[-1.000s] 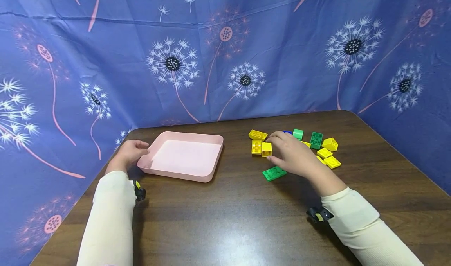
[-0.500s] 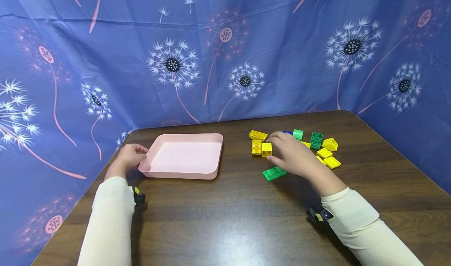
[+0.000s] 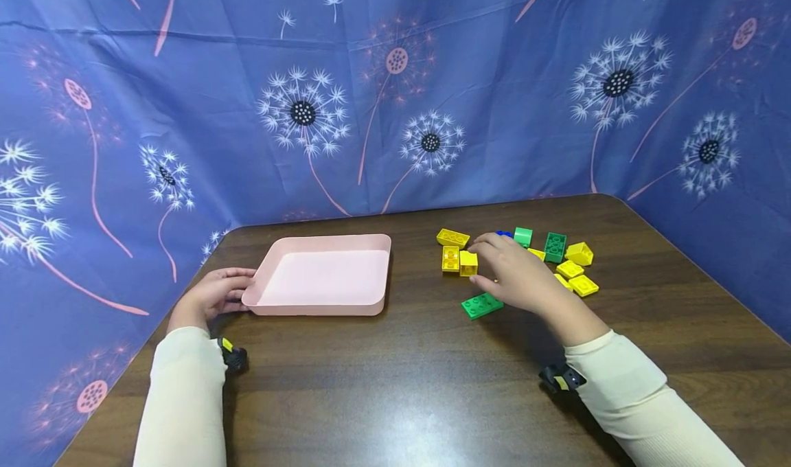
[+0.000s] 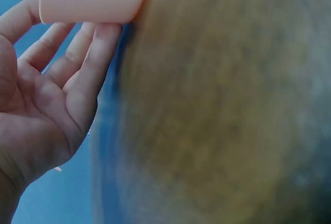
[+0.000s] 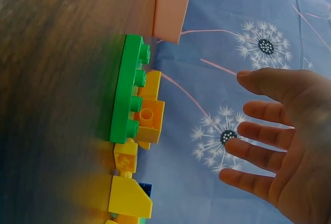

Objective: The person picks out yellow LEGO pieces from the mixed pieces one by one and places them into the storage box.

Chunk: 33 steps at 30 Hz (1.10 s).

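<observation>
Head view, left of centre: my left hand (image 3: pixel 211 293) touches the end of the pink tray (image 3: pixel 315 310) with extended fingers; light, level pressure should suit its smooth, thin wall. My right hand (image 3: pixel 516 272), well apart, relaxed and gripping nothing, is right of centre near glossy, boxy yellow bricks (image 3: pixel 468 264) and 1 flat, round-studded green brick (image 3: pixel 482 306).

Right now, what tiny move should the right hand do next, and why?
Probably lower the right hand and pinch the small square yellow block. In the head view that block sits just beside its fingers, and the right wrist view shows them raised off the blocks, holding nothing. The left hand is already touching the pink tray.
</observation>
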{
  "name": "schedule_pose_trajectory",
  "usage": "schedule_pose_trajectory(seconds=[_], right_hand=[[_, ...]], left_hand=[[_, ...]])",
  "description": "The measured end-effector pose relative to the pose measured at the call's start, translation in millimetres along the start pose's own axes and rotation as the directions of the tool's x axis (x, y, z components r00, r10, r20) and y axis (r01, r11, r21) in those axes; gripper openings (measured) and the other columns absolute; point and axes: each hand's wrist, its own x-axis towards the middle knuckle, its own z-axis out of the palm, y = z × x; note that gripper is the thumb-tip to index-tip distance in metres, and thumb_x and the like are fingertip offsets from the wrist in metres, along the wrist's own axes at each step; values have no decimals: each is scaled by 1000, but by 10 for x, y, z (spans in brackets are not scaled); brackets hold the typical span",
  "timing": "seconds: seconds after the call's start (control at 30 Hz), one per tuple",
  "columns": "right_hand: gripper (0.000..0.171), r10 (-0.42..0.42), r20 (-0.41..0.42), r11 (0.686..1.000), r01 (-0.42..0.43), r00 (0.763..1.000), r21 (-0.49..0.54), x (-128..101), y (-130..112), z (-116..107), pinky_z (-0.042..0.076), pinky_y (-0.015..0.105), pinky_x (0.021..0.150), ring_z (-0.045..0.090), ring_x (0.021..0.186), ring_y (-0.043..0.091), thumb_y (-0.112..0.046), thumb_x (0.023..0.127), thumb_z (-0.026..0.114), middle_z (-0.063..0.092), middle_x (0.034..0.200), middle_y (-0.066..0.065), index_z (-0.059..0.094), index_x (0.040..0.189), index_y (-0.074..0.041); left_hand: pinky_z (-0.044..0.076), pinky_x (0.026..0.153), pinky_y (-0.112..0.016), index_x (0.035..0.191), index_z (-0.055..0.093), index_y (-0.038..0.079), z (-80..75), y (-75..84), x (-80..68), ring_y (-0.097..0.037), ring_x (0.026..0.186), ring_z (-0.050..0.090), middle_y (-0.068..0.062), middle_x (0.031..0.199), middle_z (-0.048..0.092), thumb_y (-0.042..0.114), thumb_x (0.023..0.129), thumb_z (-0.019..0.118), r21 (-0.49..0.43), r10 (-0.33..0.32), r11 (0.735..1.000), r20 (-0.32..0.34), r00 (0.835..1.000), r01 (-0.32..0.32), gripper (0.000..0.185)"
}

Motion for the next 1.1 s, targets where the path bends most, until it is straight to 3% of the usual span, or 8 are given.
schedule_pose_trajectory(seconds=[0.1, 0.3, 0.73, 1.1], right_hand=[[43, -1, 2, 1000, 1, 1000, -1, 0, -5, 12, 48, 51, 92, 55, 112, 37, -20, 85, 76, 57, 122, 18, 62, 119, 3], [42, 9, -6, 1000, -9, 1000, -8, -25, 29, 2, 48, 51, 93, 55, 112, 36, -21, 85, 75, 57, 123, 18, 62, 119, 2], [43, 32, 4, 999, -32, 999, 20, -17, 101, 102, 49, 49, 92, 54, 112, 35, -20, 84, 77, 56, 123, 16, 63, 120, 1], [41, 9, 20, 999, -10, 1000, 33, 66, 186, 132, 48, 50, 94, 56, 110, 36, -14, 83, 77, 57, 121, 19, 64, 118, 4]], left_hand=[[59, 73, -36, 102, 66, 22, -38, -56, -19, -14, 80, 69, 0, 91, 70, 5, 99, 53, -67, 22, 998, 65, 998, -18, 22], [59, 76, -36, 105, 65, 22, -43, -68, -4, -15, 86, 69, -1, 97, 71, 0, 99, 49, -108, 72, 992, 132, 989, -58, 28], [59, 75, -33, 96, 73, 27, -31, -308, -136, -13, 87, 68, 6, 98, 69, 1, 98, 54, -204, 118, 973, 41, 992, -107, 32], [59, 74, -32, 95, 74, 27, 4, -284, -142, -11, 87, 68, 9, 99, 69, 3, 99, 55, -209, 134, 970, 30, 991, -124, 31]])
